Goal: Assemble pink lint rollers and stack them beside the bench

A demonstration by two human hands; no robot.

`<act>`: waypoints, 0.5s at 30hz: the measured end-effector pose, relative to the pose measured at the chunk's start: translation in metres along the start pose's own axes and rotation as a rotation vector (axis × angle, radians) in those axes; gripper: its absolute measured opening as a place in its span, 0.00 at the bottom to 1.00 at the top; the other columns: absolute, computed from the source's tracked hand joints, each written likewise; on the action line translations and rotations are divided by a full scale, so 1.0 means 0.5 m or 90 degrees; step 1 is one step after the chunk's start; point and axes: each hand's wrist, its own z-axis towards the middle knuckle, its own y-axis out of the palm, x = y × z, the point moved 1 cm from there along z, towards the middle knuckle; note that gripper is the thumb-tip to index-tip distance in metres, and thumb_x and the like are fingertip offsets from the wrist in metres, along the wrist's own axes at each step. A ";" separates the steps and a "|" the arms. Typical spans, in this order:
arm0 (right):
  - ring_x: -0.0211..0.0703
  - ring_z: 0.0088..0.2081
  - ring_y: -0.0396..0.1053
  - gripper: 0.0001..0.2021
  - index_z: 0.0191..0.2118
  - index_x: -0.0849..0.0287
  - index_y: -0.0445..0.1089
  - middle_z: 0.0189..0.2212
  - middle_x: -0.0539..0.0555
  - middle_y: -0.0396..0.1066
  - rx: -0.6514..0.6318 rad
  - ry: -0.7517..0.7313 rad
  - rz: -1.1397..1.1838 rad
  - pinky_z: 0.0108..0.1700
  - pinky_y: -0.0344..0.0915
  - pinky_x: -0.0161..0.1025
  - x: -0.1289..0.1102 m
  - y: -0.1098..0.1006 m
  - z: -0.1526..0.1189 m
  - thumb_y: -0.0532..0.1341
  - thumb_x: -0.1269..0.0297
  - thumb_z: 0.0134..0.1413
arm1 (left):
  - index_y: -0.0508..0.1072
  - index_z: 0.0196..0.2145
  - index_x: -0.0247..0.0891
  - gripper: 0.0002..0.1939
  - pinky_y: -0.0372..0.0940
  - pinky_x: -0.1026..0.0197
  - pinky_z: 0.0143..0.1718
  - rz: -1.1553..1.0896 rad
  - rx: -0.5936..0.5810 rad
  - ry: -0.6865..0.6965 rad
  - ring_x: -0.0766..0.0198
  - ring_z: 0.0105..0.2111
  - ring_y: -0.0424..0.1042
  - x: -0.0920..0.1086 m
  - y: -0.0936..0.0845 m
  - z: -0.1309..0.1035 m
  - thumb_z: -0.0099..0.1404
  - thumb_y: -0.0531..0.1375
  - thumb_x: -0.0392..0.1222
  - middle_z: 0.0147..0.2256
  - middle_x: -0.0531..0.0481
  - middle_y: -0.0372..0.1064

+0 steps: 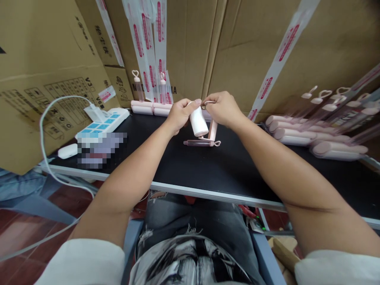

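Right of the power strip (102,126), the left hand (177,114) wraps its grip round a tilted white cylinder (198,122), seemingly steadying it so the right hand (224,109) can pinch a thin pale piece (210,102) at its top. Also right of the strip, a translucent tube (196,143) lies on the black tabletop (225,170); farther right, pink cylinders (340,149) sit clustered. Behind the strip rises cardboard (252,51).

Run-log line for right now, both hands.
left hand: holds white cylinder | right hand: pinches pink loop | black tabletop: heart-looped translucent tube lying flat | power strip: at left
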 end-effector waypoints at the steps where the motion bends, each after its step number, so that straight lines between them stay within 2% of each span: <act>1: 0.61 0.45 0.80 0.09 0.36 0.55 0.80 0.37 0.60 0.83 0.002 -0.005 0.006 0.53 0.78 0.57 -0.002 -0.001 -0.001 0.62 0.60 0.58 | 0.68 0.30 0.40 0.21 0.46 0.65 0.24 0.006 0.002 0.007 0.71 0.20 0.57 0.003 0.000 -0.001 0.69 0.71 0.54 0.22 0.58 0.59; 5: 0.58 0.43 0.78 0.08 0.33 0.55 0.76 0.36 0.58 0.82 0.024 0.008 -0.003 0.51 0.77 0.55 -0.010 -0.003 -0.005 0.60 0.61 0.57 | 0.69 0.28 0.39 0.22 0.53 0.65 0.27 0.029 0.003 0.043 0.70 0.24 0.60 0.011 0.003 -0.006 0.68 0.72 0.54 0.25 0.56 0.63; 10: 0.58 0.48 0.77 0.09 0.40 0.54 0.75 0.38 0.58 0.80 0.032 0.006 -0.007 0.54 0.75 0.55 -0.006 0.005 -0.004 0.58 0.60 0.61 | 0.73 0.29 0.38 0.21 0.58 0.64 0.31 0.034 -0.008 0.078 0.68 0.28 0.64 0.018 0.008 -0.013 0.66 0.74 0.56 0.26 0.55 0.66; 15: 0.60 0.51 0.77 0.10 0.44 0.53 0.75 0.39 0.58 0.79 0.051 -0.014 0.013 0.58 0.75 0.57 0.014 0.014 0.002 0.57 0.58 0.66 | 0.75 0.34 0.38 0.18 0.60 0.64 0.34 0.015 -0.041 0.069 0.65 0.31 0.68 0.019 0.017 -0.018 0.69 0.71 0.55 0.28 0.54 0.67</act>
